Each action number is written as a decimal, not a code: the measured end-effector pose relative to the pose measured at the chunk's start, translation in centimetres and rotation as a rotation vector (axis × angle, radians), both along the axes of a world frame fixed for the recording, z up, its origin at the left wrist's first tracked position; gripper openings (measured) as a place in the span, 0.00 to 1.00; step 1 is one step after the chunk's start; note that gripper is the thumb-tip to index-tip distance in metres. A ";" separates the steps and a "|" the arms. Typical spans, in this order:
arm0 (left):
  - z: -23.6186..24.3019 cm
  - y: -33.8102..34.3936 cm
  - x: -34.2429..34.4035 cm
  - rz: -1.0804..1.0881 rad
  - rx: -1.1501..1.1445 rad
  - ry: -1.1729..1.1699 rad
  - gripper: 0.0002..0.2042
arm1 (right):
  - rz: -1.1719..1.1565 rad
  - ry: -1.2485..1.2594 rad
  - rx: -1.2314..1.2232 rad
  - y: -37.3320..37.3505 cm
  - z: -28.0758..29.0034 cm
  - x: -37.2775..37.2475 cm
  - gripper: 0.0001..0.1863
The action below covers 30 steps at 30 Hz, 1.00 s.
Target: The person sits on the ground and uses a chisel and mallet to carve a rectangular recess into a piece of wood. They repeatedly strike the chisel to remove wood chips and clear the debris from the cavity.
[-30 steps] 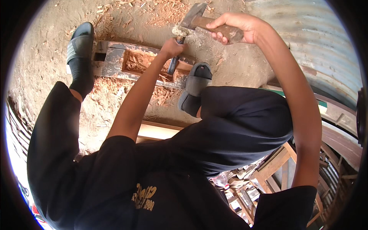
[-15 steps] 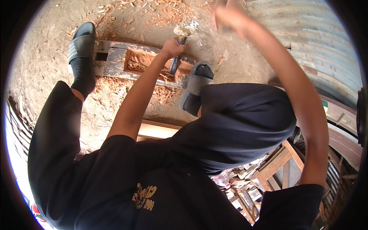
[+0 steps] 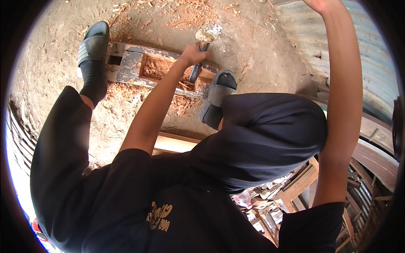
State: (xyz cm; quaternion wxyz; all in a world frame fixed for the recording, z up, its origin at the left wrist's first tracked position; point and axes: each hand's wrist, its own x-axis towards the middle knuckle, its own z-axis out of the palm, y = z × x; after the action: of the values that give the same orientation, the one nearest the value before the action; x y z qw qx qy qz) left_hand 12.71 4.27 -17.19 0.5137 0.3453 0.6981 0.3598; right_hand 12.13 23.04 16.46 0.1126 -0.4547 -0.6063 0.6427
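My left hand (image 3: pixel 194 55) is closed around a chisel (image 3: pixel 194 74), which stands tilted with its dark blade down in a recess. The top of its handle is frayed and pale. Below it lies a thick, weathered wooden board (image 3: pixel 128 67), with a rectangular pocket cut into it and loose wood chips (image 3: pixel 154 67) inside. Raised at the top edge, my right hand (image 3: pixel 321 5) is cut off by the frame. Its fingers, and anything in them, are out of sight.
My sandalled feet rest at the board's two ends, the left sandal (image 3: pixel 93 46) and the right sandal (image 3: pixel 219 92). Shavings (image 3: pixel 192 12) litter the dirt ground. Corrugated metal sheet (image 3: pixel 363 55) stands at the right, above stacked boards. Wooden frames (image 3: pixel 295 189) lie behind my right knee.
My right hand has swung up and to the right, from above the chisel to the top edge. The left hand keeps its grip on the chisel, nearly still.
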 end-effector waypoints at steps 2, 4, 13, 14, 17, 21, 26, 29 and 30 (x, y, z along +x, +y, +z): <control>0.4 -0.1 -0.1 0.003 -0.007 -0.006 0.29 | -0.048 0.021 0.137 0.0 -2.2 -0.5 0.04; 0.3 -0.2 -0.1 0.003 -0.015 0.003 0.29 | 0.125 -0.262 0.201 -2.2 -5.0 0.6 0.05; -0.7 0.3 -0.3 -0.011 0.012 -0.077 0.30 | 0.436 -0.507 -0.569 -5.4 -7.1 5.9 0.14; -0.6 -0.3 -0.2 0.003 -0.013 -0.069 0.30 | 0.412 -0.443 -0.529 -5.3 -5.6 5.1 0.10; -0.2 -0.2 0.1 0.017 -0.002 -0.052 0.29 | 0.202 -0.191 -0.357 -2.6 -0.6 3.8 0.08; 0.8 -0.5 -0.3 0.016 -0.038 -0.065 0.28 | 0.033 -0.018 0.039 0.0 -0.7 1.4 0.09; -0.6 -1.8 -1.3 0.045 -0.073 -0.043 0.27 | -0.014 -0.055 0.526 -3.9 -6.9 1.4 0.10; -2.0 -1.7 -0.3 0.060 0.028 -0.074 0.27 | 0.513 -0.757 0.070 -8.2 -8.0 6.8 0.15; -1.2 -1.2 -0.7 0.064 0.082 -0.071 0.27 | 0.605 -0.853 -0.226 -9.4 -7.1 6.3 0.14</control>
State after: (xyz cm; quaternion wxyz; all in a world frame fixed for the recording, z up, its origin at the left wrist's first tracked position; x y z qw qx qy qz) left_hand 12.05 3.07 -18.41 0.5119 0.3305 0.6748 0.4164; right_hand 18.47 13.66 9.37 -0.3839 -0.4898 -0.6291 0.4658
